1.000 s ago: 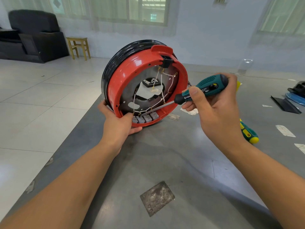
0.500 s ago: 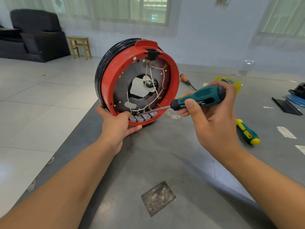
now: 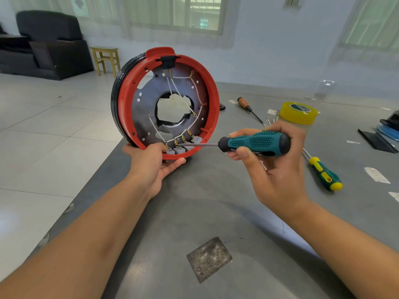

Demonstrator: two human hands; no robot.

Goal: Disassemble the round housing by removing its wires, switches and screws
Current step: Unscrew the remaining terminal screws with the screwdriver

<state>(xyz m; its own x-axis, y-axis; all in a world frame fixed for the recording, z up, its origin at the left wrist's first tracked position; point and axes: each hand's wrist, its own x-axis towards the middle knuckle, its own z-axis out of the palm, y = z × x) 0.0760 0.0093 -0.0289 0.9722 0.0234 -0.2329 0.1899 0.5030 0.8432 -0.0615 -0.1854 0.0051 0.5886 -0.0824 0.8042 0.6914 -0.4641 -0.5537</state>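
Gripping a teal-and-black screwdriver (image 3: 257, 143) in the right hand (image 3: 278, 169), fingers curled round the handle, thumb laid along its near side, shaft level and tip in among the switches (image 3: 182, 147). Holding the round housing (image 3: 168, 102) upright on its edge at the near-left corner of the grey table (image 3: 194, 212), left hand (image 3: 151, 162) cupped under the lower rim, thumb pressed on the inside, fingers wrapped beneath. Counting four grey switches along the bottom of the red ring, white wires (image 3: 183, 100) with brass terminals crossing the dark plate and its open centre. Nearest of all, one dull metal patch (image 3: 209, 258) set in the tabletop. Beyond the right hand, two more screwdrivers: one green-and-yellow (image 3: 323, 174), one brown-handled (image 3: 248, 107). One roll of yellow tape (image 3: 299, 112), scraps of white paper, dark and blue pieces at the far right edge. Farther off, pale floor tiles, one yellow wooden stool (image 3: 105, 59), one black armchair (image 3: 47, 39), curtained windows along a pale wall
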